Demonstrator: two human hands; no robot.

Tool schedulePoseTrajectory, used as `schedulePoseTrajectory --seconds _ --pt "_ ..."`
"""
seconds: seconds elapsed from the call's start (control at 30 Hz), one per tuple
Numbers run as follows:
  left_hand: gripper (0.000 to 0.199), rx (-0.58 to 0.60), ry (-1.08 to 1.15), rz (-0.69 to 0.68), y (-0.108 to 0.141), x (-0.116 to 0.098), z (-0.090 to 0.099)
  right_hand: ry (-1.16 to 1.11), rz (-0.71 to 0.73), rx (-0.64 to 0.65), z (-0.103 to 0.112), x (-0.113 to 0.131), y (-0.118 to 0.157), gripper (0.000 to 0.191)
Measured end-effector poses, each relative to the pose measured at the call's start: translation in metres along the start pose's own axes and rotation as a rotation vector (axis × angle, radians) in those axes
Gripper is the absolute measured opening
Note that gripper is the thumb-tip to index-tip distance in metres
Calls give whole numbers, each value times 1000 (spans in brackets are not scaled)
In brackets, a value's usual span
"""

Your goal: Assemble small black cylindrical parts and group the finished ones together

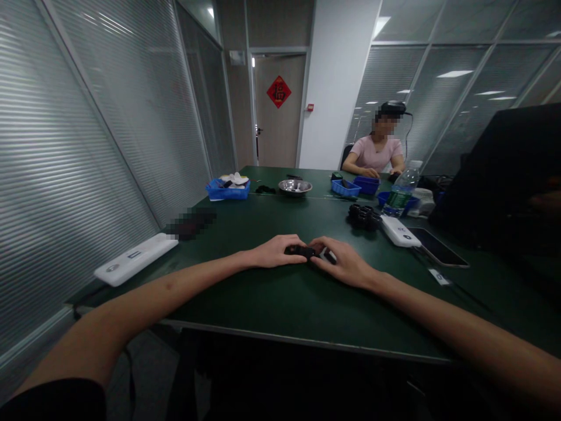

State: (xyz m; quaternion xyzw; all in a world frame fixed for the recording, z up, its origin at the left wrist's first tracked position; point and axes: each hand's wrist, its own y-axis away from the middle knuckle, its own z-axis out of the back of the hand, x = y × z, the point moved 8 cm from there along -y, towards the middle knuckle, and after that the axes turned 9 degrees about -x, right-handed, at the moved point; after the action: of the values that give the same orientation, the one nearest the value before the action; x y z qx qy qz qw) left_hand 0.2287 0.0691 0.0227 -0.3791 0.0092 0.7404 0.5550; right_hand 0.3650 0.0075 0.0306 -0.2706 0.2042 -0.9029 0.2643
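Over the middle of the dark green table [263, 298], my left hand [280, 251] and my right hand [339, 261] meet at the fingertips around a small black object [308, 252]. The left fingers and thumb close on its left end, and the right thumb and fingers hold its right side. A short dark piece with a light edge shows between the right thumb and fingers. Fingers cover much of the object, so its exact shape is unclear.
White power banks lie left [135, 260] and right [400, 231], beside a phone [438, 247]. Behind are a blue basket [228, 192], metal bowl [295, 187], black clustered items [364, 216], a bottle [401, 190] and blue trays. A person sits across; a dark monitor stands right.
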Motion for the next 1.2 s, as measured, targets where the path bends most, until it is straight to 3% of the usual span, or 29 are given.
schedulePoseTrajectory --seconds 0.33,0.53,1.2 --pt "38 6 4 15 1 -3 0 38 -16 -30 4 1 0 36" --pt "37 3 -2 0 1 -2 1 3 1 -23 3 1 -1 25" --pt "39 5 4 -9 1 -2 -1 -13 69 -31 3 6 0 25"
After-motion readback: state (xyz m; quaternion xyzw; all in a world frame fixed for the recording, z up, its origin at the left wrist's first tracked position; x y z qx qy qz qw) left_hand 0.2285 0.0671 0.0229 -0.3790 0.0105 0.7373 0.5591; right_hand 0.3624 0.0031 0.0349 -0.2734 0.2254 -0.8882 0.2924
